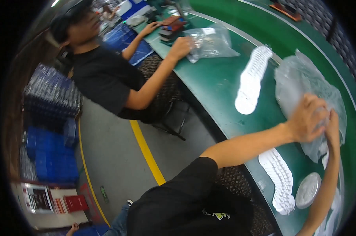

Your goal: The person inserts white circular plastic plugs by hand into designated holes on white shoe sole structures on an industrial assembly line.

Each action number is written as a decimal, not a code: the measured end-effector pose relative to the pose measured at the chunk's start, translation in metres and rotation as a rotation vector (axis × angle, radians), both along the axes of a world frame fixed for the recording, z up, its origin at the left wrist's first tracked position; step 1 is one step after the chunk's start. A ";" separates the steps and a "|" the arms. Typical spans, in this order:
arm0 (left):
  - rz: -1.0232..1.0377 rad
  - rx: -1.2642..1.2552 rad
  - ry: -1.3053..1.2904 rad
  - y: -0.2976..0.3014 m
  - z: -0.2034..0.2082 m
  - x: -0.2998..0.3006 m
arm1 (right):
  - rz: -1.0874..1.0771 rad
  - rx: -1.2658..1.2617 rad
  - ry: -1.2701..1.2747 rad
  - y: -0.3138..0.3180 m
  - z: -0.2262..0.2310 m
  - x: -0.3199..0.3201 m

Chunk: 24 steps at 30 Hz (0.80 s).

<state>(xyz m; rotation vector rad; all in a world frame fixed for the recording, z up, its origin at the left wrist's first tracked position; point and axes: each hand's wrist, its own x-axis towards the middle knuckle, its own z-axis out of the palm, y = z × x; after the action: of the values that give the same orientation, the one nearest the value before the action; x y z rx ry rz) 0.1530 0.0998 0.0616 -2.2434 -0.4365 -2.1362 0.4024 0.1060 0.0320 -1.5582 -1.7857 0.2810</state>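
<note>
Two hands: your left hand (308,118) curled beside your partly hidden right hand (332,125); I cannot tell whether either grips.
Plastic bag (293,83): on the green table (211,84), beside your hands.
Sticker (208,30): white, on another clear bag (221,44), too small to read.
Print (219,215): green, on your shirt (174,204).

- The left hand (308,118) is softened by motion blur.
- White stacks (248,88) are nearly washed out on the brightly lit green bench (209,88).
- A white light (54,3) is caught at upper left.
- Straight edges are bowed, corners blackened.
</note>
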 end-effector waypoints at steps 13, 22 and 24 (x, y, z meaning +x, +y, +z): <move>-1.460 -1.288 -0.714 -0.179 0.032 -0.006 | -0.374 0.100 0.149 -0.228 0.113 -0.109; -1.858 -1.556 -0.917 -0.241 0.023 -0.012 | -0.065 0.358 -0.124 -0.278 0.085 -0.188; -1.950 -1.853 -1.066 -0.246 0.025 -0.017 | -0.087 0.368 -0.151 -0.284 0.089 -0.194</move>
<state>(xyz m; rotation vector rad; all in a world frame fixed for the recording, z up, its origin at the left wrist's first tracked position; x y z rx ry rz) 0.1364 -0.1467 0.0862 -0.1281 -0.0522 0.5313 0.2088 -0.1779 0.1211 -1.4138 -1.7573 -0.2032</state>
